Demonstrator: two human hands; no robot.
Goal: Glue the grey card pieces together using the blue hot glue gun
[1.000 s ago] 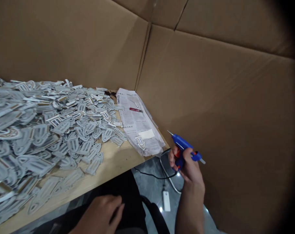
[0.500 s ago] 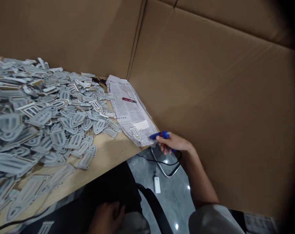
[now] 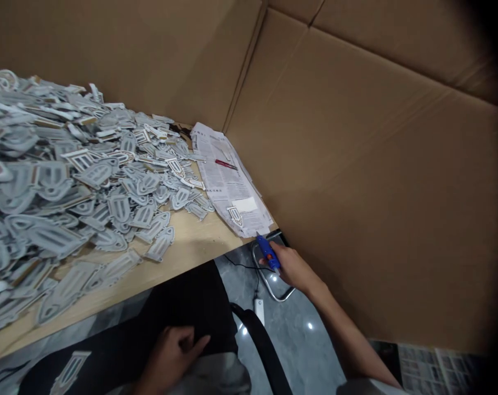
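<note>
My right hand point(image 3: 290, 267) is wrapped round a blue glue gun point(image 3: 267, 251), its tip pointing up toward the table's front edge by the newspaper point(image 3: 216, 181). On my lap my left hand point(image 3: 173, 351) rests with curled fingers, the thumb standing apart and nothing visible between them. A small arch-shaped, striped piece point(image 3: 71, 373) lies on my dark-clothed leg to the left of that hand. A similar piece point(image 3: 235, 216) sits on the newspaper, beside a white rectangular slip point(image 3: 244, 204). Farther up the sheet lie red-handled snips point(image 3: 225, 164).
A large heap of grey-white arch-shaped pieces point(image 3: 117, 208) covers the left of the wooden table point(image 3: 191, 241). Cardboard walls point(image 3: 356, 181) stand behind and to the right. A cable runs below the table near a white plug block point(image 3: 259, 310) and a metal chair frame point(image 3: 278, 296).
My right hand has drawn down and back from the newspaper, turning the glue gun so its tip points upward. My left hand shows more clearly on my lap. The camera view has shifted slightly.
</note>
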